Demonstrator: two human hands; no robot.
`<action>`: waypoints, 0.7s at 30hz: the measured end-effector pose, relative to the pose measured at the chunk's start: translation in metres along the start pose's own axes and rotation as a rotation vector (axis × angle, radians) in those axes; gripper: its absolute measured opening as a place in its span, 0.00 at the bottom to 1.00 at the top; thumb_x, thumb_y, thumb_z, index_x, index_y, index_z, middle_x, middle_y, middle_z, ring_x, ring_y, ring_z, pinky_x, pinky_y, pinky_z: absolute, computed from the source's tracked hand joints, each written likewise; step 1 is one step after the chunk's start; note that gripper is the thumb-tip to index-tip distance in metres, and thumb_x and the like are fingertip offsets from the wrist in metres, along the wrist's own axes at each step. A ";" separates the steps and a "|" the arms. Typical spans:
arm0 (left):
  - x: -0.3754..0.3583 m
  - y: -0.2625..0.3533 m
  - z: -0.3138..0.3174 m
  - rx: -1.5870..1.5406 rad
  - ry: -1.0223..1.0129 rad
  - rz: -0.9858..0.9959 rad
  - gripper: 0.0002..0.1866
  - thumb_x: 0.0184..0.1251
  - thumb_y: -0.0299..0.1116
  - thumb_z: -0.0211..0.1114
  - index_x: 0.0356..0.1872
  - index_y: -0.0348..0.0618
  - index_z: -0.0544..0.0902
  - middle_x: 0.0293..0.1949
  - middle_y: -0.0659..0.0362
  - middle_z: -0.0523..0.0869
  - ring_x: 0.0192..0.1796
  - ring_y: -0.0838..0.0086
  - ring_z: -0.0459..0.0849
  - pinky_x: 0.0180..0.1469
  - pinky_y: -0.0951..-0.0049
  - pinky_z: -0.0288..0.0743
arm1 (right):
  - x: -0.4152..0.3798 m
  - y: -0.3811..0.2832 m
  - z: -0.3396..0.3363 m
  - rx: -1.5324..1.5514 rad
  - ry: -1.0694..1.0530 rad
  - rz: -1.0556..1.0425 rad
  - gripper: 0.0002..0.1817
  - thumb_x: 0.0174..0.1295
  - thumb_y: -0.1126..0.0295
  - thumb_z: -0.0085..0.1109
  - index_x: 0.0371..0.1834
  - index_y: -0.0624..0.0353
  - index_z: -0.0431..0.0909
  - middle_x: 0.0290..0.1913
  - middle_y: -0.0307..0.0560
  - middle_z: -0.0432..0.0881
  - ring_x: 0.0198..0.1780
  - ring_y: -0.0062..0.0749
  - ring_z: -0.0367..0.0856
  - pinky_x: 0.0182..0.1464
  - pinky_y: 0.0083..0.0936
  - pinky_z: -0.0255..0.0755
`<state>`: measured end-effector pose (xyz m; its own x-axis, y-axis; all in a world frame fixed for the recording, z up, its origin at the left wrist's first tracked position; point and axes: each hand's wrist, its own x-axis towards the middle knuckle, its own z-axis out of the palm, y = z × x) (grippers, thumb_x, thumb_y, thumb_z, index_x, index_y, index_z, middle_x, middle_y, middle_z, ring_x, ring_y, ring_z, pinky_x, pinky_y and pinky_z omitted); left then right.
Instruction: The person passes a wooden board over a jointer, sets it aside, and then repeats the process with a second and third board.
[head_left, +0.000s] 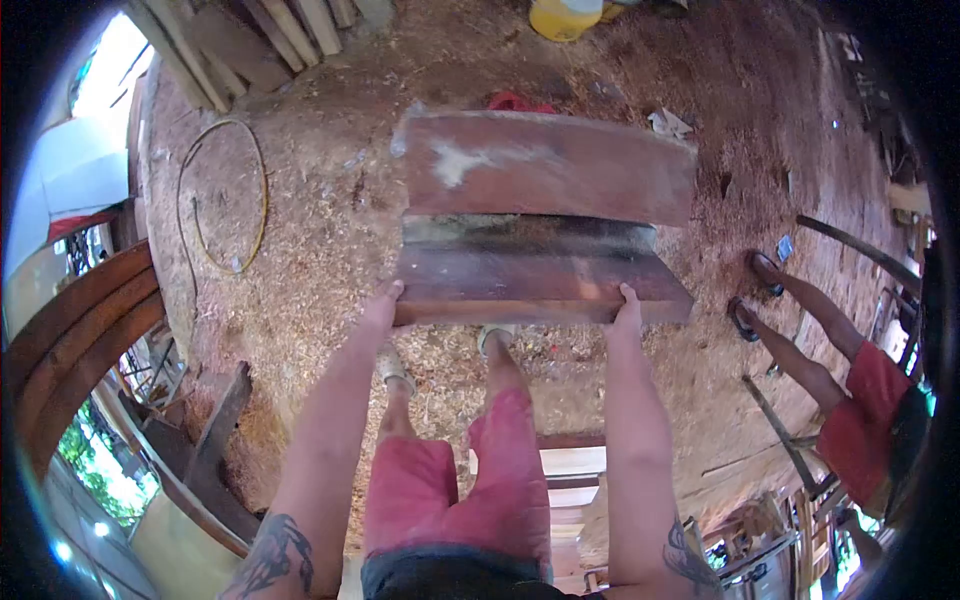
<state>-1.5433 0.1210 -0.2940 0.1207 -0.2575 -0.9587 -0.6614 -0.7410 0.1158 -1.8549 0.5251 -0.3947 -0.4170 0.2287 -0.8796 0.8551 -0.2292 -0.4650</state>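
Note:
A thick dark reddish-brown wooden board (530, 282) spans the space in front of my legs. My left hand (383, 304) grips its left end, thumb on the top face and fingers hidden under or behind the edge. Farther right along the near edge, my right hand (627, 308) holds it the same way, short of the right end. Just beyond lies a second wide wooden board (550, 168) with a pale, whitish patch. A dark gap runs between the two, and I cannot tell whether they are joined.
Wood shavings cover the dirt floor (310, 250). A looped hose (265, 200) lies at left, below leaning planks (290, 40). Curved timber pieces (80, 340) stand at far left. A yellow container (565, 18) is at the top. Another person's legs (800, 310) are at right.

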 end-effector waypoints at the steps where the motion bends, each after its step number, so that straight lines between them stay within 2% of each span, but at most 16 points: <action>1: -0.013 -0.005 -0.001 0.000 -0.021 0.028 0.32 0.76 0.56 0.67 0.72 0.50 0.76 0.66 0.50 0.80 0.61 0.58 0.85 0.50 0.50 0.88 | -0.001 -0.001 -0.013 0.018 -0.062 0.032 0.17 0.65 0.60 0.69 0.54 0.51 0.84 0.55 0.44 0.87 0.58 0.45 0.85 0.65 0.52 0.79; 3: -0.050 -0.021 -0.010 0.072 0.030 0.160 0.31 0.76 0.58 0.66 0.69 0.47 0.78 0.61 0.51 0.84 0.57 0.59 0.87 0.46 0.52 0.88 | -0.014 -0.007 -0.027 0.039 -0.204 0.102 0.17 0.65 0.61 0.69 0.55 0.51 0.84 0.56 0.44 0.87 0.58 0.45 0.85 0.65 0.51 0.79; 4: -0.072 -0.035 -0.020 0.105 0.062 0.217 0.31 0.77 0.59 0.65 0.68 0.46 0.80 0.59 0.51 0.86 0.55 0.60 0.88 0.44 0.54 0.89 | -0.040 -0.009 -0.026 0.006 -0.194 0.056 0.22 0.64 0.61 0.71 0.59 0.56 0.82 0.58 0.46 0.85 0.59 0.44 0.85 0.65 0.49 0.79; 6: -0.098 -0.080 -0.052 -0.044 -0.019 0.237 0.32 0.77 0.60 0.64 0.69 0.47 0.79 0.58 0.53 0.87 0.56 0.63 0.87 0.46 0.53 0.88 | -0.124 -0.025 -0.021 -0.056 -0.162 -0.053 0.31 0.63 0.60 0.74 0.66 0.65 0.79 0.63 0.50 0.83 0.59 0.43 0.84 0.64 0.45 0.78; 7: -0.109 -0.104 -0.070 -0.116 -0.064 0.253 0.33 0.77 0.61 0.64 0.70 0.47 0.79 0.58 0.53 0.87 0.57 0.64 0.87 0.47 0.52 0.87 | -0.172 -0.034 -0.012 -0.155 -0.097 -0.073 0.31 0.63 0.59 0.74 0.66 0.66 0.79 0.63 0.50 0.83 0.60 0.43 0.83 0.65 0.44 0.78; 9: -0.132 -0.152 -0.109 -0.171 -0.003 0.206 0.33 0.82 0.55 0.61 0.68 0.31 0.79 0.61 0.48 0.85 0.62 0.63 0.85 0.55 0.58 0.85 | -0.260 -0.049 0.010 -0.354 0.017 -0.124 0.32 0.63 0.58 0.75 0.66 0.66 0.79 0.63 0.50 0.83 0.62 0.42 0.83 0.67 0.43 0.77; 11: -0.167 -0.191 -0.148 -0.288 -0.047 0.104 0.33 0.82 0.56 0.59 0.69 0.32 0.79 0.59 0.48 0.87 0.60 0.61 0.87 0.56 0.59 0.85 | -0.254 -0.025 -0.017 -0.406 -0.028 -0.090 0.17 0.69 0.62 0.68 0.57 0.58 0.84 0.54 0.43 0.86 0.56 0.41 0.84 0.63 0.43 0.78; 13: -0.194 -0.240 -0.186 -0.200 0.020 0.222 0.34 0.82 0.57 0.58 0.66 0.32 0.81 0.56 0.48 0.88 0.53 0.59 0.90 0.47 0.57 0.88 | -0.291 -0.013 -0.018 -0.330 -0.186 0.009 0.12 0.71 0.64 0.66 0.53 0.56 0.85 0.49 0.41 0.87 0.51 0.39 0.85 0.57 0.41 0.81; 14: -0.217 -0.251 -0.203 -0.193 0.044 0.162 0.34 0.82 0.58 0.57 0.65 0.32 0.81 0.55 0.48 0.89 0.51 0.59 0.90 0.44 0.56 0.88 | -0.306 -0.005 -0.022 -0.445 -0.178 -0.001 0.09 0.72 0.63 0.65 0.46 0.54 0.85 0.43 0.39 0.87 0.45 0.35 0.85 0.50 0.38 0.82; 15: -0.243 -0.257 -0.222 -0.192 0.062 0.095 0.33 0.83 0.58 0.56 0.65 0.33 0.81 0.54 0.48 0.89 0.49 0.58 0.90 0.41 0.55 0.88 | -0.348 -0.005 -0.014 -0.360 -0.400 0.077 0.07 0.72 0.63 0.63 0.39 0.52 0.84 0.36 0.37 0.85 0.39 0.33 0.83 0.45 0.34 0.80; 16: -0.269 -0.263 -0.239 -0.199 0.073 0.023 0.33 0.83 0.58 0.56 0.64 0.34 0.82 0.53 0.48 0.89 0.48 0.58 0.91 0.38 0.54 0.88 | -0.403 -0.003 0.004 -0.396 -0.375 0.102 0.07 0.72 0.63 0.61 0.36 0.52 0.81 0.33 0.36 0.81 0.34 0.32 0.80 0.41 0.34 0.78; 17: -0.286 -0.273 -0.256 -0.257 0.069 0.041 0.33 0.83 0.59 0.55 0.64 0.35 0.82 0.53 0.48 0.89 0.47 0.58 0.91 0.37 0.54 0.88 | -0.405 0.012 0.003 -0.358 -0.476 0.122 0.09 0.72 0.62 0.60 0.34 0.52 0.79 0.32 0.36 0.80 0.33 0.32 0.80 0.40 0.35 0.77; 18: -0.301 -0.286 -0.275 -0.318 0.069 0.058 0.32 0.83 0.59 0.55 0.63 0.36 0.82 0.52 0.47 0.90 0.47 0.58 0.91 0.36 0.54 0.87 | -0.406 0.023 -0.002 -0.438 -0.617 0.093 0.11 0.72 0.59 0.59 0.35 0.53 0.81 0.33 0.37 0.83 0.35 0.33 0.82 0.42 0.35 0.79; 19: -0.312 -0.301 -0.294 -0.378 0.069 0.074 0.32 0.83 0.59 0.54 0.63 0.37 0.83 0.52 0.47 0.90 0.47 0.58 0.91 0.34 0.54 0.87 | -0.415 0.032 -0.001 -0.514 -0.588 0.075 0.14 0.72 0.57 0.59 0.47 0.56 0.82 0.45 0.44 0.84 0.47 0.40 0.82 0.53 0.41 0.77; 20: -0.319 -0.317 -0.313 -0.428 0.070 0.145 0.31 0.83 0.59 0.53 0.65 0.39 0.83 0.52 0.46 0.90 0.47 0.56 0.91 0.34 0.56 0.88 | -0.427 0.046 0.009 -0.584 -0.555 0.047 0.22 0.72 0.55 0.60 0.59 0.60 0.82 0.57 0.51 0.85 0.59 0.47 0.83 0.64 0.48 0.75; 21: -0.331 -0.329 -0.332 -0.438 0.107 0.151 0.32 0.83 0.58 0.53 0.65 0.38 0.83 0.53 0.45 0.90 0.47 0.55 0.91 0.34 0.55 0.89 | -0.451 0.059 0.016 -0.613 -0.600 0.045 0.26 0.70 0.55 0.60 0.64 0.60 0.80 0.63 0.53 0.82 0.63 0.51 0.80 0.67 0.50 0.73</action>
<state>-1.1201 0.2439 0.0711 0.1384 -0.4278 -0.8932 -0.3060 -0.8762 0.3723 -1.6218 0.3933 -0.0271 -0.3229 -0.3468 -0.8806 0.8181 0.3655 -0.4439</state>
